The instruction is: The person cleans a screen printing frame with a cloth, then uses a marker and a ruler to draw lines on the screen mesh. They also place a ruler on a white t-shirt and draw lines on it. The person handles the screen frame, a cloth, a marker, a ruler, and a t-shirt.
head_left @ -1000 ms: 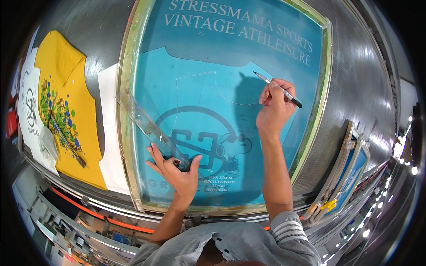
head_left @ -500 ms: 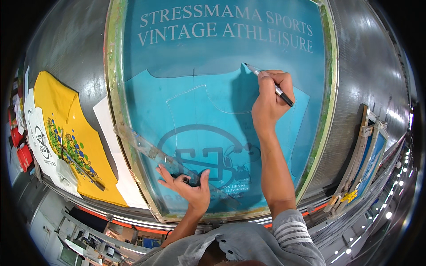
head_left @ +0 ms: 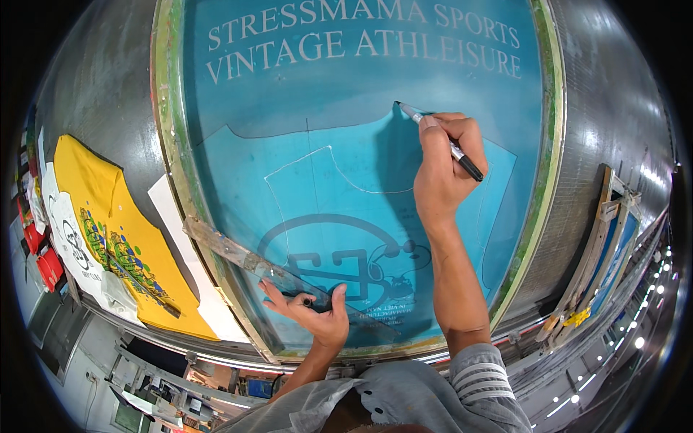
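Observation:
My right hand (head_left: 449, 162) grips a black-and-grey marker (head_left: 468, 164). Its tip meets the dark outline of a shirt-shaped pattern on the teal printing screen (head_left: 361, 94), at the right end of the neckline curve. Lower down, my left hand (head_left: 312, 312) has several fingers spread, while one curled finger holds what looks like the black marker cap (head_left: 307, 301). Beneath that hand a clear, worn ruler (head_left: 238, 252) slants from the left frame edge across the screen. A smaller pale outline and a dark round emblem also show on the screen.
Green-edged frame rails (head_left: 554, 137) border the screen. To the left lie a yellow printed fabric piece (head_left: 130, 224) and a white printed piece (head_left: 63, 224) on the dark table. At right, wooden-edged frames (head_left: 593, 252) with blue mesh lean together. Shelving (head_left: 188, 382) stands beyond the near edge.
The view has shifted and come slightly closer, so the screen looks larger. The marker tip stays at about the same neckline point. My left hand keeps nearly the same pose near the ruler.

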`<act>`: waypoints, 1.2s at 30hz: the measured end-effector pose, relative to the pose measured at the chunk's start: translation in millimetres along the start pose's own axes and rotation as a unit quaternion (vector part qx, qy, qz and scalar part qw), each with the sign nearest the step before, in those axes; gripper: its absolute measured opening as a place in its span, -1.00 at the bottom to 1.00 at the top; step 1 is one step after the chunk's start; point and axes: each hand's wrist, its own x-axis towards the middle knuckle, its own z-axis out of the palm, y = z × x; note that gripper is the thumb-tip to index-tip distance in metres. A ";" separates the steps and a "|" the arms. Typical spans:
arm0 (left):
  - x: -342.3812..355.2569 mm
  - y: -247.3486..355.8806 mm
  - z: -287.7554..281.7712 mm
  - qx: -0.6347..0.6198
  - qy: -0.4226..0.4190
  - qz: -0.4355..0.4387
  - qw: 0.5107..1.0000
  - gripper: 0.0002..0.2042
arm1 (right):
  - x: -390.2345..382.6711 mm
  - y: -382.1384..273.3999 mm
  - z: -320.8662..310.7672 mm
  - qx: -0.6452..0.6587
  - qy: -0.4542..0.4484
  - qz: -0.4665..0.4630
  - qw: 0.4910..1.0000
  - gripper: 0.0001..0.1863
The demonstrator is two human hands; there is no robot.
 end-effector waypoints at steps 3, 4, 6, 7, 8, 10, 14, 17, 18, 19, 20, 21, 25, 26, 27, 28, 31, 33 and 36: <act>2.8 4.2 -0.7 -0.019 0.000 -0.011 1.000 0.02 | 0.9 -0.9 -0.4 -0.007 0.003 0.003 1.000 -0.87; 1.8 3.4 -0.8 -0.016 0.000 -0.009 1.000 0.03 | 0.9 -1.9 -0.4 -0.011 0.000 0.005 1.000 -0.87; -0.2 2.5 0.3 -0.033 0.010 -0.010 0.999 0.04 | -0.2 -2.5 -0.1 -0.011 -0.005 0.004 1.000 -0.87; 0.5 3.3 2.2 -0.052 0.017 -0.012 0.998 0.05 | 0.3 -2.6 -0.9 -0.010 -0.005 0.002 1.000 -0.87; 0.9 4.0 2.8 -0.062 0.021 -0.012 0.998 0.05 | 0.7 -2.8 -1.7 -0.008 -0.004 0.000 1.000 -0.87; 1.6 4.5 4.2 -0.073 0.026 -0.016 0.997 0.05 | 0.5 -0.6 -2.4 -0.011 -0.008 -0.003 1.000 -0.87; 3.8 4.0 -4.9 0.015 -0.018 0.018 1.000 0.09 | 0.1 2.1 -2.4 -0.016 -0.019 -0.025 0.999 -0.87; 3.6 4.1 -7.2 0.039 -0.029 0.026 0.998 0.09 | -1.0 1.9 -3.7 -0.014 -0.025 -0.025 0.999 -0.87; 3.5 4.2 -7.4 0.041 -0.029 0.027 0.998 0.09 | -1.2 1.9 -4.0 -0.012 -0.026 -0.025 0.999 -0.87; 3.8 4.3 -7.4 0.041 -0.030 0.028 0.998 0.09 | -1.6 2.2 -4.4 -0.011 -0.026 -0.023 0.999 -0.86; 3.7 4.1 -6.5 0.030 -0.024 0.023 0.999 0.07 | -1.9 2.4 -4.7 -0.010 -0.027 -0.022 0.999 -0.86; 3.7 3.9 -5.7 0.019 -0.018 0.018 1.000 0.05 | -1.9 1.9 -4.8 -0.012 -0.029 -0.026 0.999 -0.86; -0.4 0.0 3.1 -0.045 0.022 -0.007 0.999 -0.02 | -2.2 2.7 -4.6 -0.011 -0.039 -0.041 0.998 -0.86; -0.3 -0.1 3.5 -0.047 0.023 -0.006 0.999 -0.04 | -2.3 3.6 -4.8 -0.009 -0.039 -0.044 0.998 -0.86; -0.2 -0.2 3.6 -0.050 0.024 -0.005 0.998 -0.06 | -2.4 3.3 -4.9 -0.010 -0.040 -0.042 0.998 -0.86; -0.2 0.0 3.0 -0.046 0.022 -0.004 0.999 -0.10 | -2.5 2.2 -4.5 -0.010 -0.041 -0.039 0.998 -0.86; 2.0 2.7 -5.9 0.031 -0.022 0.021 0.999 0.02 | -3.1 2.7 -3.9 -0.009 -0.044 -0.044 0.998 -0.85; 2.8 2.4 -7.5 0.055 -0.035 0.034 0.997 0.11 | -3.6 4.4 -3.7 -0.007 -0.047 -0.048 0.998 -0.85; 3.1 3.0 -6.0 0.029 -0.024 0.033 0.999 0.10 | -3.7 4.5 -4.6 -0.010 -0.052 -0.051 0.997 -0.85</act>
